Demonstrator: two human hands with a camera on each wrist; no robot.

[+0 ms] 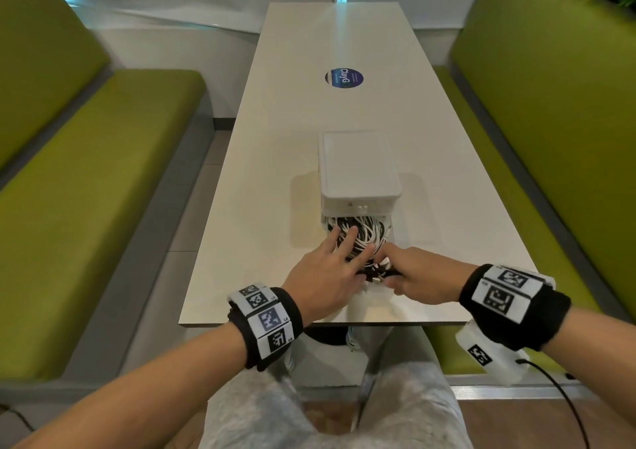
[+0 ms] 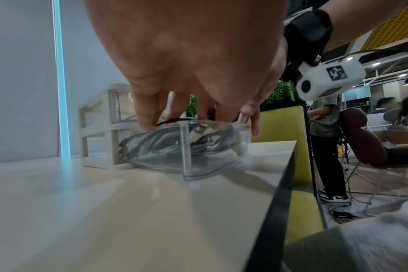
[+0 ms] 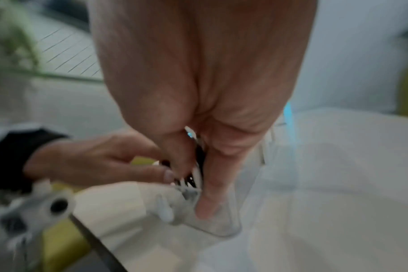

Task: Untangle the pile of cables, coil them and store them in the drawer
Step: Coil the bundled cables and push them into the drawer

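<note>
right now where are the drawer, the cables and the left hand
drawer (image 2: pixel 199 162), left wrist view, clear front wall
cables (image 1: pixel 366 233), head view, white loops in the drawer
left hand (image 1: pixel 321 281), head view, back of the hand

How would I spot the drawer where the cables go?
Find the long white table between the green benches. Near its front end stands a small white box; the drawer juts from its base toward the person, under both hands. Unlike the opaque box, it is clear plastic, stuffed with black and white cables.
</note>
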